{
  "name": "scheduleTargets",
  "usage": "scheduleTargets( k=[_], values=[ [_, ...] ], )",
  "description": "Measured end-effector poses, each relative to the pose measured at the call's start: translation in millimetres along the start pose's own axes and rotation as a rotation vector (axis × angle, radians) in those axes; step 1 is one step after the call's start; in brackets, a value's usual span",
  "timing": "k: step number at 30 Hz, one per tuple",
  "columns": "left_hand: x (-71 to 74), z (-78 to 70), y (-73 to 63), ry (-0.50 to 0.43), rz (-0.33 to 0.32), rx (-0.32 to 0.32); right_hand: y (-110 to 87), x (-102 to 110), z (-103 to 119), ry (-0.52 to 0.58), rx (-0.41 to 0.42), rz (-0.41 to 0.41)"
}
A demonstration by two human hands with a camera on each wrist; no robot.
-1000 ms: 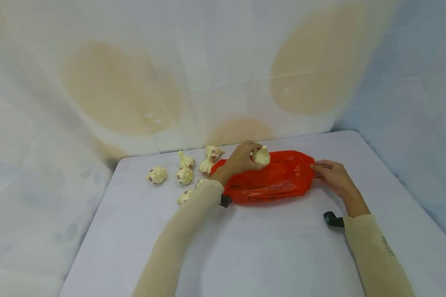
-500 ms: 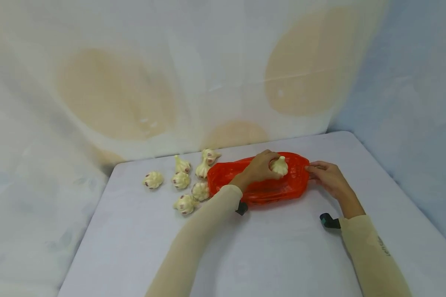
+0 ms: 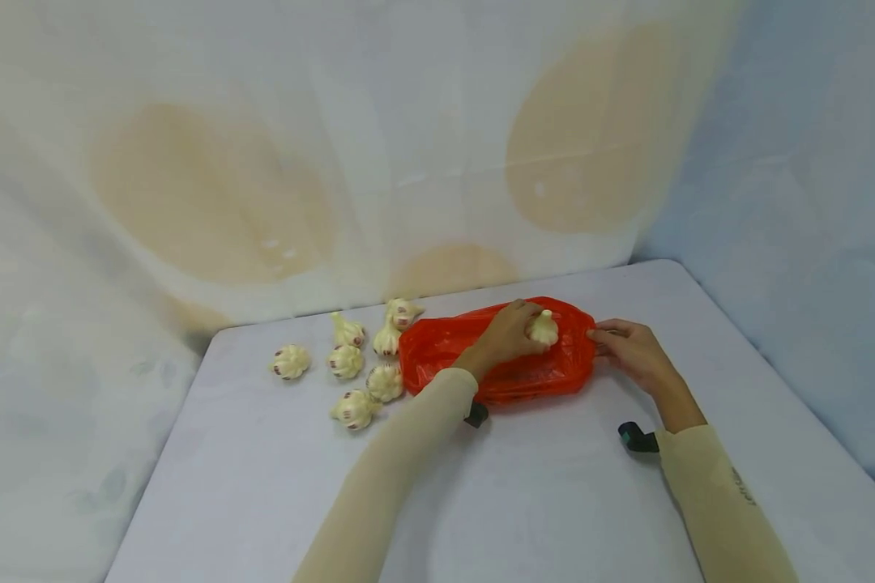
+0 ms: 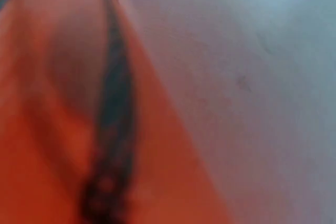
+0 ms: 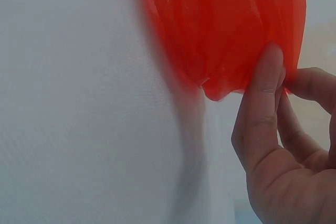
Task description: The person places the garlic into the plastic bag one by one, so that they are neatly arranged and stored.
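Observation:
A thin red plastic bag lies spread on the table, its opening facing up like a shallow trough. Inside its outline my left hand holds a garlic bulb by the side, stem up; whether the bulb touches the bag cannot be told. At the bag's right end my right hand pinches the plastic between thumb and fingers. The right wrist view shows that hand gripping the red film at its edge. In the left wrist view only blurred red plastic with dark markings appears; the left fingers are hidden there.
Several loose garlic bulbs lie left of the bag, one right beside its left end. The white table backs onto a hanging patterned cloth. Small black devices sit at both wrists.
The left hand has carried the garlic bulb right and down into the bag's outline. The bag's left part now shows open. The right hand keeps its pinch on the bag's end.

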State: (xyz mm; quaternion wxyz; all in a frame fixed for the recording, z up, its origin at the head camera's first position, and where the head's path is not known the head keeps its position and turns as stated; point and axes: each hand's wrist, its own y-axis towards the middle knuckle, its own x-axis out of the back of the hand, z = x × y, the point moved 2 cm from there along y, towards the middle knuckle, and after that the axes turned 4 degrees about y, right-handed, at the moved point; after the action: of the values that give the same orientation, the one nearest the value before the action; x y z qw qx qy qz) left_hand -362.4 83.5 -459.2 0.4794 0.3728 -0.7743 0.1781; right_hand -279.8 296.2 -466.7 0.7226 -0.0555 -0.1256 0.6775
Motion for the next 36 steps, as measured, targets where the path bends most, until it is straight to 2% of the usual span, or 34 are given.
scheduleTargets(
  k=[6, 12, 23, 30, 36],
  values=[
    [-3.6, 2.7, 2.3, -0.022, 0.003, 0.009, 1.1, 0.3, -2.3, 0.013, 0.009, 0.009],
    [-6.6, 0.2, 3.3, -0.029, 0.028, -0.008, -0.6, -0.7, -3.5, 0.002, 0.008, 0.013],
    [-7.1, -2.0, 6.4, -0.039, 0.043, 0.005, 2.2, -2.3, -4.6, 0.009, 0.013, 0.007],
    [-5.8, -2.5, 12.3, -0.081, 0.020, 0.022, 1.4, 1.4, -0.4, 0.083, 0.016, 0.031],
    [-5.1, -2.9, 14.1, -0.016, -0.006, 0.005, 2.5, 4.5, 1.8, 0.102, -0.005, 0.039]
  ],
)
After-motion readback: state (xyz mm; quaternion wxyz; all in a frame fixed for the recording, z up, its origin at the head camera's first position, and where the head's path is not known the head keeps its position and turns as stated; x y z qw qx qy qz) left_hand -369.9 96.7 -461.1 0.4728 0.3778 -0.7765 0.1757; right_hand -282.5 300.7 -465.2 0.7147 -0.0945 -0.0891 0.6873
